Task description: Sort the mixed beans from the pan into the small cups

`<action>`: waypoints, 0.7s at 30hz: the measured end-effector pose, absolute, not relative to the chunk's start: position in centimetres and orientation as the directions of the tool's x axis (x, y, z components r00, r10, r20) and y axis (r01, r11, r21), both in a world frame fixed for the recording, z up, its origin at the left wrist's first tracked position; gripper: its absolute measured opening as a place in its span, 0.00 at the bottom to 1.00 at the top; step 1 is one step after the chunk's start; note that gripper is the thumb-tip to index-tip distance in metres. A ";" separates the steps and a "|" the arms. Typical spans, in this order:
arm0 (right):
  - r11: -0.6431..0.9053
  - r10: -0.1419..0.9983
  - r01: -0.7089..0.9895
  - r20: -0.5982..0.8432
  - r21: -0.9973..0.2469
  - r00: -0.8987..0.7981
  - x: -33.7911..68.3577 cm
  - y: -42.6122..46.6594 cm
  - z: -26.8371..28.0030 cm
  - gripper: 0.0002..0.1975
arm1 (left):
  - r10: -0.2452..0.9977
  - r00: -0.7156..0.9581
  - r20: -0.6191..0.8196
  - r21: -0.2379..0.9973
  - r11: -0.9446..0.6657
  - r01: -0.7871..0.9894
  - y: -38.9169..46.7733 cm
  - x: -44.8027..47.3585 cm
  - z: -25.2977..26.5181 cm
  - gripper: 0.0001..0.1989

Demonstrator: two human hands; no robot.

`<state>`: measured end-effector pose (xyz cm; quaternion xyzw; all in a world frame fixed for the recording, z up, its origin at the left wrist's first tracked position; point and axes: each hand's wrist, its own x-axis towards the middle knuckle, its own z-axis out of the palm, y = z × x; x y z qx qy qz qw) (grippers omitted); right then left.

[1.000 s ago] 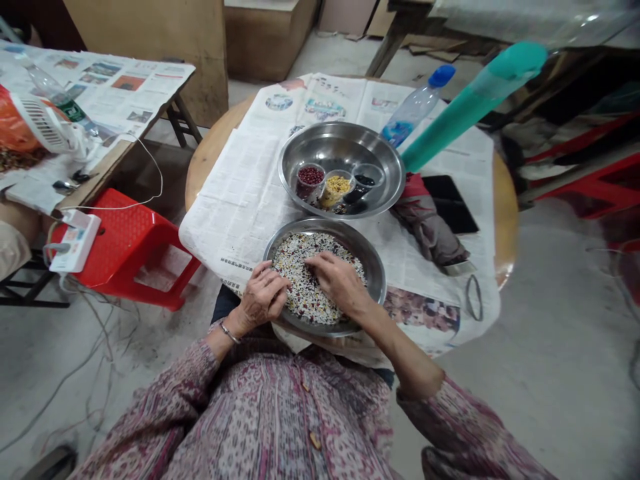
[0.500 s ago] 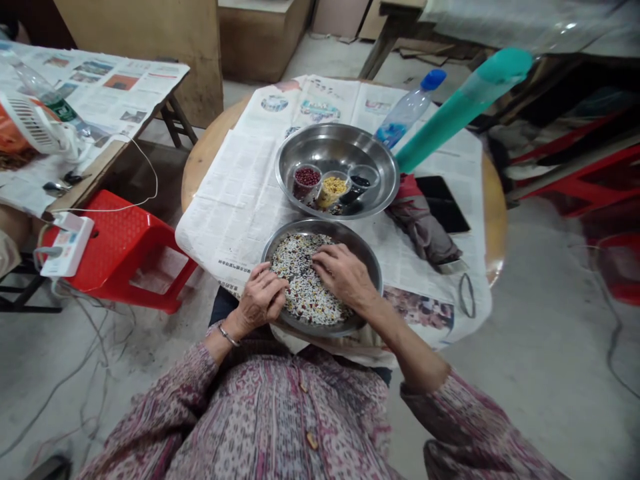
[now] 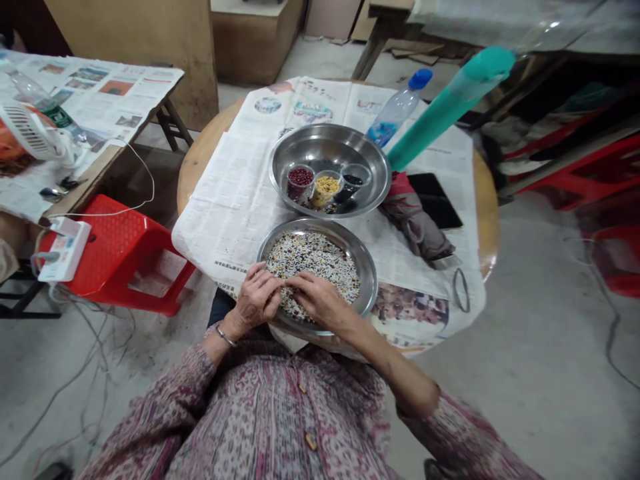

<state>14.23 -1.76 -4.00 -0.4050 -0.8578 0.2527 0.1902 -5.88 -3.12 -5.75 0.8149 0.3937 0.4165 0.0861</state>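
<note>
A steel basin (image 3: 369, 283) in front of me holds a mix of white rice (image 3: 320, 257) with black, yellow and red grains and beans. My left hand (image 3: 256, 297) is curled over its left rim, fingers drawn together. The fingertips of my right hand (image 3: 320, 300) meet those of the left above the near side of the mix; anything pinched there is too small to make out. Behind stands a larger steel basin (image 3: 330, 135) with three clear cups: red beans (image 3: 301, 177), yellow kernels (image 3: 327, 185) and black beans (image 3: 353, 180).
Newspaper (image 3: 215, 213) covers the round table. Right of the basins are a water bottle (image 3: 395, 110), a tall green cylinder (image 3: 445, 110), a folded umbrella (image 3: 417, 223), a dark tablet (image 3: 437, 200) and a loop (image 3: 461, 290). A red stool (image 3: 120, 250) with a power strip (image 3: 65, 250) stands left.
My right hand has moved left and toward me, from the middle of the rice mix to my left fingertips. The left hand has stayed at the rim.
</note>
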 end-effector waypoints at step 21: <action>0.489 0.760 0.519 0.050 -0.701 -0.648 12.7 -2.6 -3.0 0.09 | 0.704 0.301 0.644 0.485 -0.679 0.550 -3.4 -5.8 -5.6 0.10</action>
